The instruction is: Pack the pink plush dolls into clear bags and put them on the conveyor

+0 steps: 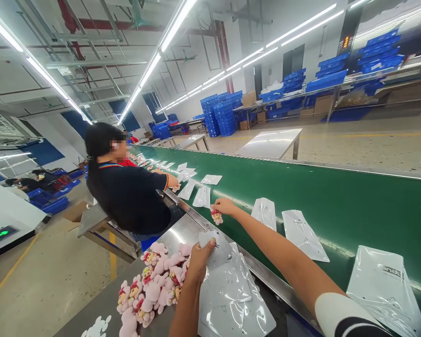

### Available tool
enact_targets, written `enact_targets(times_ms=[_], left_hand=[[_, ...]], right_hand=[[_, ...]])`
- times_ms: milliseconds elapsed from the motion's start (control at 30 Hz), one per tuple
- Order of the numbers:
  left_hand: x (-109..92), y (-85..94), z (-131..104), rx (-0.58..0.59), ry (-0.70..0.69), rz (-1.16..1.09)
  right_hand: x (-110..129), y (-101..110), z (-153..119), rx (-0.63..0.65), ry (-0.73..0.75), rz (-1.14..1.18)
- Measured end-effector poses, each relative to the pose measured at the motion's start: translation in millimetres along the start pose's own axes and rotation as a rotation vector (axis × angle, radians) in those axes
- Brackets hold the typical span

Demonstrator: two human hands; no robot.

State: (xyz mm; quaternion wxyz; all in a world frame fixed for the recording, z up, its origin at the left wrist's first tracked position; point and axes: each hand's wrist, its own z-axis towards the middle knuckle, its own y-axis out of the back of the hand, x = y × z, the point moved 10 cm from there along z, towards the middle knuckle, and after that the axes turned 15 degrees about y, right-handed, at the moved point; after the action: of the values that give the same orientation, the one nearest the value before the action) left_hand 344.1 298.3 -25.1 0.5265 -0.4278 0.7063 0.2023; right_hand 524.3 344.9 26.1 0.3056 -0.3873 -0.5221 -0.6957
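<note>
My right hand [224, 207] is stretched out over the green conveyor belt [323, 192], its fingers closed on a small pink plush doll [216, 216] that hangs below them. Closer to me, my left hand [201, 257] grips the top of a silvery plastic bag [219, 250], thumb on its face. Under that bag lies a stack of similar bags [228, 295] on the metal table. Left of my left forearm is a heap of pink plush dolls [154, 285], some showing faces with red trim.
More silvery bags [303, 236] lie spaced along the belt, including a pile [382, 285] at the right. A co-worker [129, 196] sits at the belt on the left, a hand near other bags. White cut-out shapes [96, 327] lie at the table's front. Blue crates [221, 114] stand beyond.
</note>
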Motion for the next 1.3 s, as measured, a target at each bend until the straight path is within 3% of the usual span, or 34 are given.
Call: enact_targets(times_ms=[167,267,400,500,600,733,833,1000,1067,1167,1300], left_hand=[[-12,-26.8,-12,0.007,-0.054,0.056],[-19,-40.4,-26,0.000,-0.101,0.170],[-20,-39.3,-37,-0.062,-0.164,0.217],[-15,-46.5,-38,-0.030,-0.174,0.235],[-19,-66.8,-41,0.055,-0.186,0.295],[-44,-89.3,-50,0.120,-0.258,0.327],[-55,-96.0,-47,0.057,-0.304,0.389],[-52,-101.5,-25,-0.037,-0.316,0.368],[-54,-94.2,-19,-0.026,-0.321,0.281],[-57,-54.1,-15,-0.080,-0.313,0.083],[-43,0.6,-18,-0.181,-0.223,0.122]], right_hand=[[60,38,-48,-0.167,0.179,0.224],[81,48,-84,-0.177,0.241,0.374],[85,57,-120,-0.176,0.264,0.120],[93,61,-136,-0.180,0.327,-0.098],[108,52,-147,-0.103,0.454,-0.225],[123,35,-159,0.073,0.642,-0.372],[113,28,-162,0.217,0.614,-0.439],[99,34,-150,0.317,0.557,-0.423],[89,49,-135,0.261,0.510,-0.420],[46,84,-103,0.154,0.261,-0.629],[-16,108,-64,0.249,0.063,-0.820]])
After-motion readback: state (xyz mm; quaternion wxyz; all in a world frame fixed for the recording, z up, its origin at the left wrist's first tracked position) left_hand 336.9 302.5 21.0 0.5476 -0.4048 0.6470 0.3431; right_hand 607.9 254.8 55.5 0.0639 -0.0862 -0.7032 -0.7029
